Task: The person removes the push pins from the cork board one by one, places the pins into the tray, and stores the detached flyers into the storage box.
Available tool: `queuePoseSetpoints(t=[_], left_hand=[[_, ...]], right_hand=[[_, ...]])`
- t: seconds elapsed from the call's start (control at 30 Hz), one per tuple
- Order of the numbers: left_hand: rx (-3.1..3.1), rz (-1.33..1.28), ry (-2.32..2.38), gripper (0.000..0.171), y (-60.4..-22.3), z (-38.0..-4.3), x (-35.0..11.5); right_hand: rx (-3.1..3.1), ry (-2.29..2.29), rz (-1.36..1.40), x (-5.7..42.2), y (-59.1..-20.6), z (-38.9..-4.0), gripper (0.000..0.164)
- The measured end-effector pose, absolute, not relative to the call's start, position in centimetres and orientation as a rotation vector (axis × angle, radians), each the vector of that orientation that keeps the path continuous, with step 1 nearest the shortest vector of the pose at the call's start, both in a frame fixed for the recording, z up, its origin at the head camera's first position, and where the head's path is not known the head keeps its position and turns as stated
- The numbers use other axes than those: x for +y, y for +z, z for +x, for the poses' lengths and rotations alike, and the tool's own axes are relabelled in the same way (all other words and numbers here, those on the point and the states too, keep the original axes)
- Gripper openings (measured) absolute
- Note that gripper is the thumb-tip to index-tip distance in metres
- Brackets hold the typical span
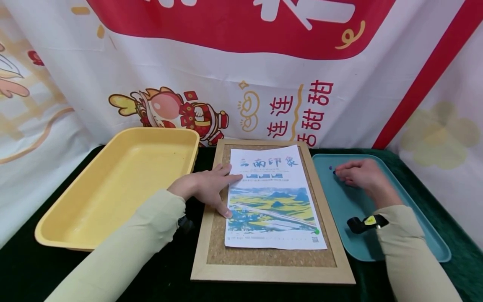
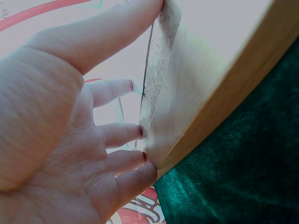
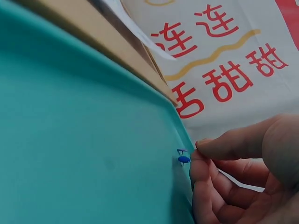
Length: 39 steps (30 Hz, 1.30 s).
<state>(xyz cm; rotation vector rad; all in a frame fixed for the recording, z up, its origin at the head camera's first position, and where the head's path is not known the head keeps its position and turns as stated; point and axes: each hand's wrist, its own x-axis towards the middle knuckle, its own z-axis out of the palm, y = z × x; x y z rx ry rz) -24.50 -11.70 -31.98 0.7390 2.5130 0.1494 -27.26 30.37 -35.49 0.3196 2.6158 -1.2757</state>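
Observation:
My left hand (image 1: pixel 211 187) spreads over the left edge of a cork board (image 1: pixel 271 259) with a pale wooden frame. Its index finger and thumb rest on a printed sheet (image 1: pixel 264 239) with a landscape picture. A green pin head (image 1: pixel 317 231) sits at the sheet's lower right corner. Over the teal tray (image 1: pixel 362 247), my right hand (image 1: pixel 361 174) has its thumb against the index fingertip. A blue thumbtack (image 3: pixel 184 159) and a purple thumbtack (image 3: pixel 181 150) appear beside these fingertips; I cannot tell whether the fingers grip the blue one.
To the left stands a deep yellow tray (image 1: pixel 124 226), partly behind my left forearm. Green velvet cloth (image 2: pixel 229 149) covers the table. A printed white and red curtain (image 1: pixel 211 71) hangs close behind the trays and board.

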Motion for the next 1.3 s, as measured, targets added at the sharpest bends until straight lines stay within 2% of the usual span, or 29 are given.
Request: queuePoseSetpoints(t=[0.93,1.3], left_hand=[[2.519,0.731,0.119,0.105,-32.0,-24.5,-11.8],[2.504,0.732,0.144,0.105,-31.9,-24.4,-11.8]], right_hand=[[2.645,-1.152,0.392,30.2,-36.7,-27.7,0.038],[2.620,-1.163,0.315,30.6,-36.5,-27.2,0.042]])
